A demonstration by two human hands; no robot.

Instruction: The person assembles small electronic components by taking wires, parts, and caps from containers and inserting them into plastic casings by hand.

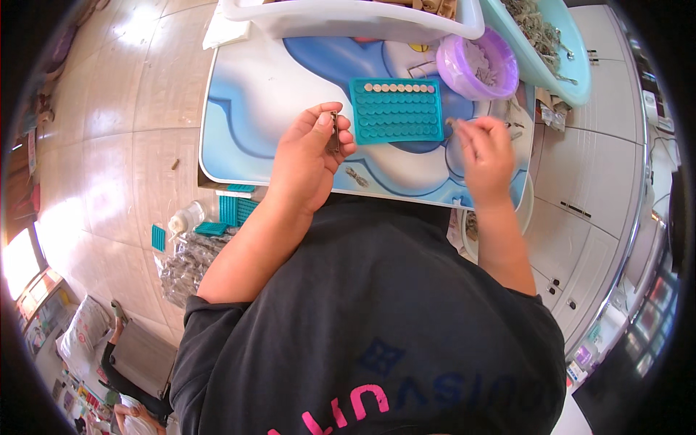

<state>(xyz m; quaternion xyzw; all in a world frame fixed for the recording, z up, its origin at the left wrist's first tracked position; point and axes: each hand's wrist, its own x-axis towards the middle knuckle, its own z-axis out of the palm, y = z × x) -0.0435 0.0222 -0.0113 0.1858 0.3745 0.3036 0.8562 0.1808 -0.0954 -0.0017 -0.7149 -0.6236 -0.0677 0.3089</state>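
My left hand (308, 148) is closed round a narrow dark brown piece (333, 133), held upright between thumb and fingers; its exact kind is unclear. Right of it on the table lies a teal tray (398, 135) with rows of round hollows. Pale round pieces (399, 88) fill most of its far row, while the nearer rows look unfilled. Beside the tray's right edge, my right hand (486, 156) pinches a small brown piece (450, 122) at its fingertips, slightly blurred. A small greyish twisted bundle (356, 176) rests on the table near its front edge.
A white tub (348, 25) stands along the table's far side, next to a purple lined bowl (475, 90). A pale blue basin (573, 88) holds dried, stringy bundles. Left on the floor are more teal trays (228, 210), a clear jar (190, 216) and plastic bags (185, 268).
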